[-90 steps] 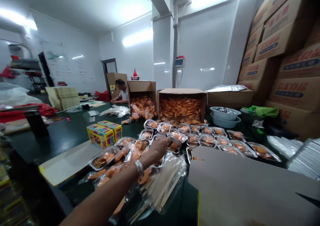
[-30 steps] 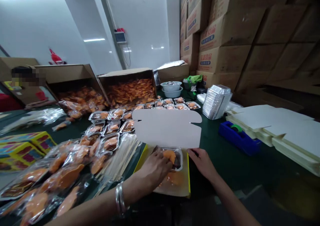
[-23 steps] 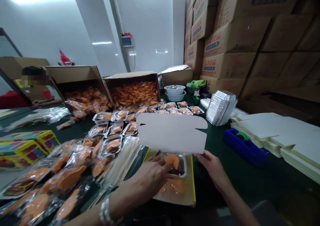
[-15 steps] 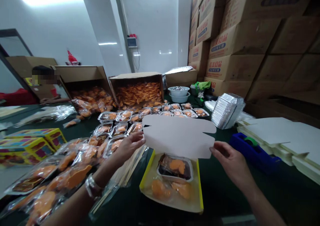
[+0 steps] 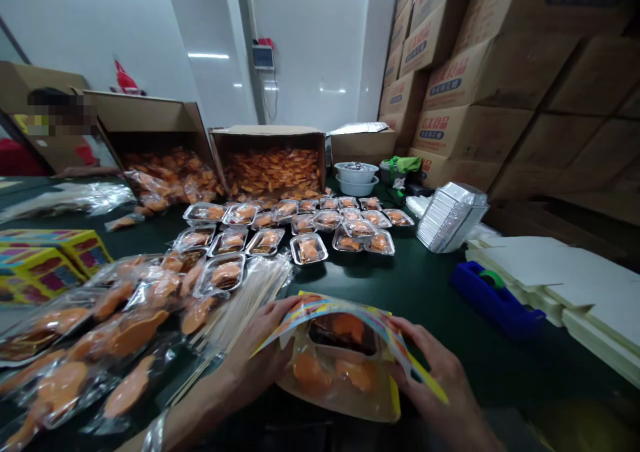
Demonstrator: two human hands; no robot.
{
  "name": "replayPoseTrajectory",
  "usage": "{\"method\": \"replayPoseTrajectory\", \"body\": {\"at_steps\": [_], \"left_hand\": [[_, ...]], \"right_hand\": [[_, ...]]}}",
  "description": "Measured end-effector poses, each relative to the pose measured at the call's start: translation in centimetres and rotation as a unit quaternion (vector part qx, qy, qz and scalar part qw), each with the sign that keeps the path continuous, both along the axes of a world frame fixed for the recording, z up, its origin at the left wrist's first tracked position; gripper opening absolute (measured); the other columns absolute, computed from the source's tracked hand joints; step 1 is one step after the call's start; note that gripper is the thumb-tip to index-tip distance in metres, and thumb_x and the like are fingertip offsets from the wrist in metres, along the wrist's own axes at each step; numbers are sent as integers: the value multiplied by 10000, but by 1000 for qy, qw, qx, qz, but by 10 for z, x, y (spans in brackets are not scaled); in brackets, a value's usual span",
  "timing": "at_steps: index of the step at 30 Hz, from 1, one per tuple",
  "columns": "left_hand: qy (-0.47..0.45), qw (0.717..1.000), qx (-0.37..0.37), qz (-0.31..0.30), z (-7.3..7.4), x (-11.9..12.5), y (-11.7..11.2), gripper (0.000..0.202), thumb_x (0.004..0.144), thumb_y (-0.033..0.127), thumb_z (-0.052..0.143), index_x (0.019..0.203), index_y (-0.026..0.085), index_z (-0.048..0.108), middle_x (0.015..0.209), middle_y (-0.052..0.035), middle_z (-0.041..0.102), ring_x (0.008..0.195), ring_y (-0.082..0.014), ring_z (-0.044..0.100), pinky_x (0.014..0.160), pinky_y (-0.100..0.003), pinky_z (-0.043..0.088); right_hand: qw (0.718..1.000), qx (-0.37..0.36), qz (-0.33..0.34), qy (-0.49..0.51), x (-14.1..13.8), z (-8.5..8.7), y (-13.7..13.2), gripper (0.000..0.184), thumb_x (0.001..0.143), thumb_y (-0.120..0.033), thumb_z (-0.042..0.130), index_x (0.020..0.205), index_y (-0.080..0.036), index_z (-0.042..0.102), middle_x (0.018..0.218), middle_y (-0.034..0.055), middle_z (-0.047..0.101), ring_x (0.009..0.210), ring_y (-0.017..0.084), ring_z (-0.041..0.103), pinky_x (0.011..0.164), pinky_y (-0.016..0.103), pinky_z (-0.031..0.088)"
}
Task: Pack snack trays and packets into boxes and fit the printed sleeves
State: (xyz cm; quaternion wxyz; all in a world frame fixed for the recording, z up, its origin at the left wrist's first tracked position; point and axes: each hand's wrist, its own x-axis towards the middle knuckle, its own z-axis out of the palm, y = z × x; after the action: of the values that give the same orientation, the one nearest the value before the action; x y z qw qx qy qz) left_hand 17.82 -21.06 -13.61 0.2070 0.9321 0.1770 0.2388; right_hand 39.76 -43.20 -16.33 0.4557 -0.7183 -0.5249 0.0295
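Observation:
A yellow printed carton (image 5: pixel 345 399) lies on the dark green table in front of me, its colourful lid (image 5: pixel 350 309) folded halfway down. Inside it sit a clear plastic tray with orange food (image 5: pixel 345 332) and orange packets (image 5: pixel 325 372). My left hand (image 5: pixel 260 355) grips the lid's left edge, fingers curled on it. My right hand (image 5: pixel 435 372) grips the lid's right edge the same way.
Sealed orange snack packets (image 5: pixel 115 325) and a bag of wooden skewers (image 5: pixel 240 305) lie at left. Several filled clear trays (image 5: pixel 310 247) stand beyond, before two open cartons (image 5: pixel 273 165). At right are stacked foil trays (image 5: pixel 450 215), a blue tape dispenser (image 5: pixel 495 299), flat white cartons (image 5: pixel 555 272). A person sits far left.
My left hand set a tray into the carton, then both hands took the upright lid and folded it down toward me; the printed outer side now shows.

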Motion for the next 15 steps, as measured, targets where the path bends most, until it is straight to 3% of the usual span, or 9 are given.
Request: {"method": "replayPoseTrajectory", "body": {"at_steps": [5,10,13,15], "left_hand": [[22,998,-35,-53,-10,-24,2,563,931,392,546,1446,322,329,1453,-78,448,1323,-280,447,1095,-451,417],[107,989,-52,-82,-14,-45,14,870,814,592,663,1516,362,202,1630,-90,73,1468,-396,137,1139,-615,261],[164,979,-46,-116,-10,-51,20,876,826,543,668,1530,339,189,1615,-108,165,1467,-375,158,1154,-596,233],[202,973,-37,-109,-4,-52,23,850,815,486,692,1522,319,250,1603,-117,213,1466,-372,163,1156,-589,229]], "right_hand": [[987,-113,89,-69,12,-14,-24,492,906,-307,535,1386,-202,506,1354,139,568,1299,264,495,1032,428,490],[973,-163,84,-139,21,-10,-23,418,946,-249,366,1257,-252,646,1444,162,467,1341,319,438,1013,560,475],[971,-173,79,-143,12,6,-5,432,968,-281,316,1100,-221,723,1381,169,531,1311,314,479,1019,532,481],[971,-169,71,-154,-1,15,11,446,982,-409,340,1182,-226,694,1409,183,511,1319,350,466,1001,555,488]]}}
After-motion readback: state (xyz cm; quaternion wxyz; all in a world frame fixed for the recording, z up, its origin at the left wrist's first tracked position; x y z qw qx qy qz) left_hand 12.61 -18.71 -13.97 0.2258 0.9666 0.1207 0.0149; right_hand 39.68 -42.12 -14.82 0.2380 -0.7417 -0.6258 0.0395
